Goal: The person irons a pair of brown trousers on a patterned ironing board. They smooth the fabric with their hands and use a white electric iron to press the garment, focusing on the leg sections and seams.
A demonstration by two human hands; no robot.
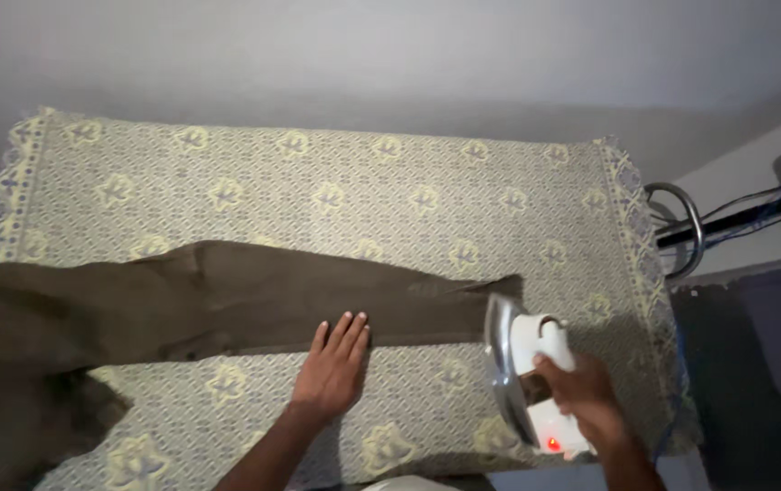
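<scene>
While the left hand (pixel 331 368) lies flat, fingers spread, on the brown trouser leg (pixel 227 300) stretched across the patterned table cover (pixel 390 195), the right hand (pixel 581 391) grips the white iron (pixel 522 368), tipped up by the hem; pressing seems underway.

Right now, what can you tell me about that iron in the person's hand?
The iron is white with a shiny metal soleplate and a small red light glowing near its lower end. It is tipped up on edge, soleplate facing left, at the end of the brown trousers on the patterned cloth. The right hand grips its handle. Whether it touches the trousers is unclear.
</scene>
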